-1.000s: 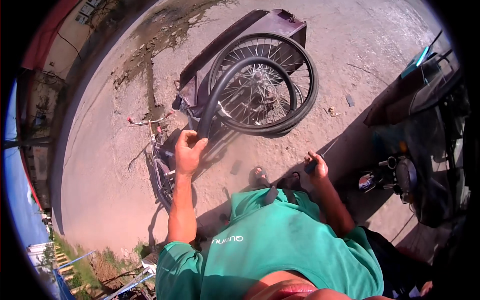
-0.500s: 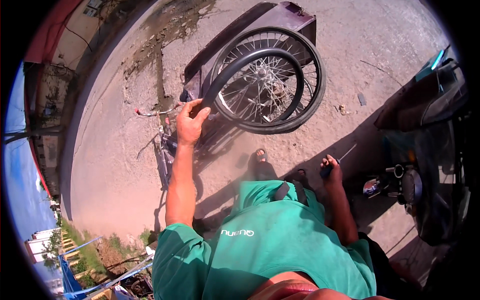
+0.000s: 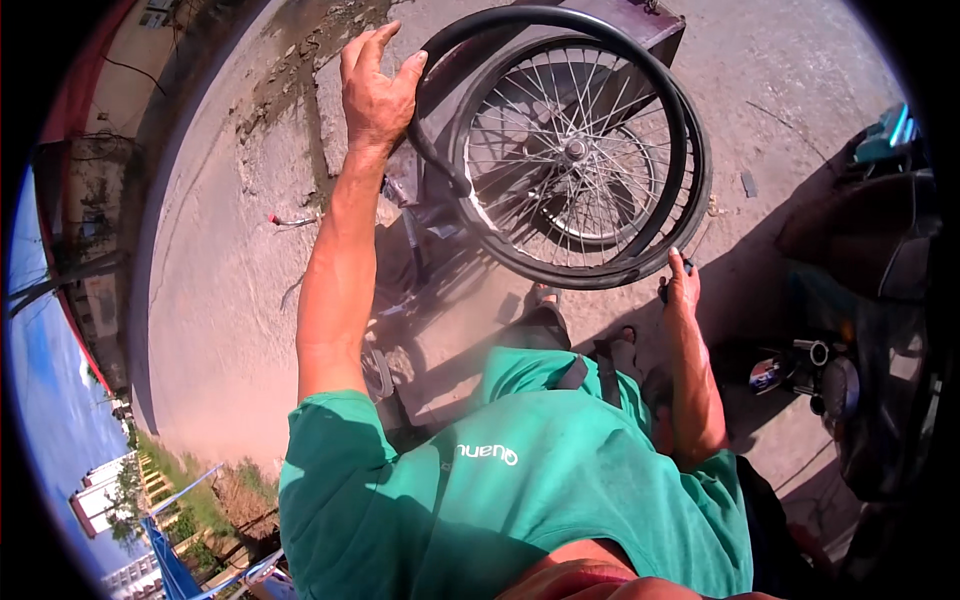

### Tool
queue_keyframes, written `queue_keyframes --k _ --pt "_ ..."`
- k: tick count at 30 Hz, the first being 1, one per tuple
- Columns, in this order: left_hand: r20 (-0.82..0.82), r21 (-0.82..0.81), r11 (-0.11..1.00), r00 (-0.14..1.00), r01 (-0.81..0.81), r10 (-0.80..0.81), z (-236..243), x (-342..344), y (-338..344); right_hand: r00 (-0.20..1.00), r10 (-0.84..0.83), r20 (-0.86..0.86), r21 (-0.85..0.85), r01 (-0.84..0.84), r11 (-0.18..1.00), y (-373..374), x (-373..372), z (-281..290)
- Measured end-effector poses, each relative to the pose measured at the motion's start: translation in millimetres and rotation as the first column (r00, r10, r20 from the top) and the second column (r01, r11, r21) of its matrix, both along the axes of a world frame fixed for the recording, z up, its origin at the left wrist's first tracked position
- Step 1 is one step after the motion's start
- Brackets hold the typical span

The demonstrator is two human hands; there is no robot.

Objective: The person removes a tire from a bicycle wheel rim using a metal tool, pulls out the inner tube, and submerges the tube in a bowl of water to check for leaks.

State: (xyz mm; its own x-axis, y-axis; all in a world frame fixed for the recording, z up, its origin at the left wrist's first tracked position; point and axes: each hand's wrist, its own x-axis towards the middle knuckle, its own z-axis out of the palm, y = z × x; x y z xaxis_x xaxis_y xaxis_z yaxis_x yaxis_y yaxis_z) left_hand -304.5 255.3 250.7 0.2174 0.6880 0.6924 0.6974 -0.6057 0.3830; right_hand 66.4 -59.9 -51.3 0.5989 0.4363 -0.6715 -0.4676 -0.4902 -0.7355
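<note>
A black inner tube (image 3: 555, 14) loops over the spoked bicycle wheel (image 3: 575, 150). Part of the tube rises above the rim at the upper left, and the rest lies along the tyre (image 3: 700, 195). My left hand (image 3: 378, 95) is open at the tube's left side, fingers stretched upward and the thumb against or just beside the tube. Close to the tyre's lower right edge, my right hand (image 3: 682, 288) is closed on a dark-handled screwdriver (image 3: 663, 291); its shaft is hidden now.
Behind the wheel is a dark reddish metal cart body (image 3: 655, 28), with a red-tipped handlebar (image 3: 292, 220) to the left. A parked motorcycle (image 3: 835, 375) stands at the right. My sandalled foot (image 3: 547, 295) is below the wheel, and a small flat dark piece (image 3: 749, 184) lies on the ground.
My left hand has moved up and its fingers have spread from the tube, whose upper part now stands outside the rim. My right hand has come up to the tyre. The wheel appears farther right.
</note>
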Motion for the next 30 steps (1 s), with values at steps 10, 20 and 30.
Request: queue_keyframes --k 10,20,30 --pt "-0.108 -0.687 0.725 0.981 0.046 -0.164 -219 -75 -47 0.979 0.084 0.186 -0.159 -0.054 0.986 12 7 -25" --pt "-0.161 -0.952 0.240 0.977 -0.191 0.141 -318 -103 -81 0.879 0.209 0.430 -0.348 -0.052 0.936 56 47 -4" --pt "-0.022 -0.951 0.308 1.000 -0.024 0.008 -247 -10 -122 0.750 0.291 0.594 -0.413 -0.026 0.910 74 74 -6"
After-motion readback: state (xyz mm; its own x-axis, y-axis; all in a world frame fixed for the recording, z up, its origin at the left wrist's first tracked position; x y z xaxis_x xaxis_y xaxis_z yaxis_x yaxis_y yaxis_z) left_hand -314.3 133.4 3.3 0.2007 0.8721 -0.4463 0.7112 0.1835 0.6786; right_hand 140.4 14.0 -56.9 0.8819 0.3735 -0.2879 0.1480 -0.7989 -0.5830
